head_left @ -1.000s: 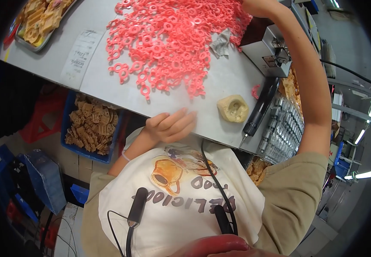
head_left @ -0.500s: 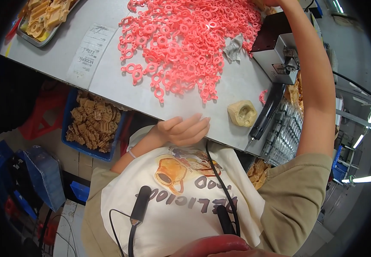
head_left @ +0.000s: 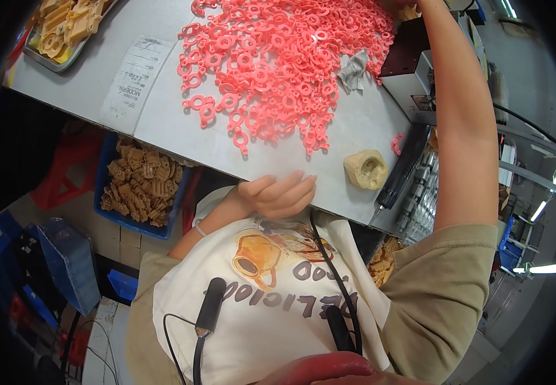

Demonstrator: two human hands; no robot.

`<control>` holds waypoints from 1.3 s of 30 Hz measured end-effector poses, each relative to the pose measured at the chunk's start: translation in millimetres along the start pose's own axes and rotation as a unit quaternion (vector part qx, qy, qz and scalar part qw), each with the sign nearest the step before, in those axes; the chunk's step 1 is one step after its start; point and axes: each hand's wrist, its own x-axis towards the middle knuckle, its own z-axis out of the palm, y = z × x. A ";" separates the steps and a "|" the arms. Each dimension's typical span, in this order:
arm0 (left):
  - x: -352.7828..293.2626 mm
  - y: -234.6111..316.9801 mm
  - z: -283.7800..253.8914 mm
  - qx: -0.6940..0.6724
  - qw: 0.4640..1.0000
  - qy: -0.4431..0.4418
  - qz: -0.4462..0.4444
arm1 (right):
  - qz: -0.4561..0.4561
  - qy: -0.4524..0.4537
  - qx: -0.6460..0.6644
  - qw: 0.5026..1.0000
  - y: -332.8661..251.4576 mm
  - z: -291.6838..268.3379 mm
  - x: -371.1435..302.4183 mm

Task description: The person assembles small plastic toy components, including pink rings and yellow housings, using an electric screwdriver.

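Note:
My left hand (head_left: 281, 194) rests at the near table edge, its fingers loosely bent and nothing seen in them. Past its fingertips lies a large heap of pink plastic ring-shaped parts (head_left: 271, 64), some joined in small clusters. My right arm reaches up along the right side. Only a sliver of my right hand (head_left: 409, 2) shows at the top edge, near a small tan piece (head_left: 409, 13) by the heap; its fingers are cut off by the frame. A cream-coloured hollowed block (head_left: 365, 170) sits to the right of my left hand.
A black pen-shaped power tool (head_left: 403, 170) lies at the table's right edge, below a black and white box-shaped device (head_left: 412, 77). A crumpled grey scrap (head_left: 353, 70) touches the heap. At left are a paper label (head_left: 135, 80), a tray (head_left: 76, 54) and a blue bin (head_left: 176, 215), both with tan parts.
My right forearm has shifted slightly left, and its hand stays at the top edge. My left hand has kept its place. The whole view has moved very slightly.

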 end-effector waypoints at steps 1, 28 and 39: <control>0.3 0.5 0.6 -0.004 1.000 0.002 0.002 | 0.004 0.000 0.003 1.000 14.2 -6.6 5.6; -7.4 2.0 1.1 0.005 1.000 0.004 -0.001 | -0.476 0.076 -0.193 0.855 11.6 -18.6 42.8; -10.5 -1.3 1.0 0.005 1.000 -0.002 0.003 | -0.441 0.363 -0.209 0.794 9.8 37.8 -157.3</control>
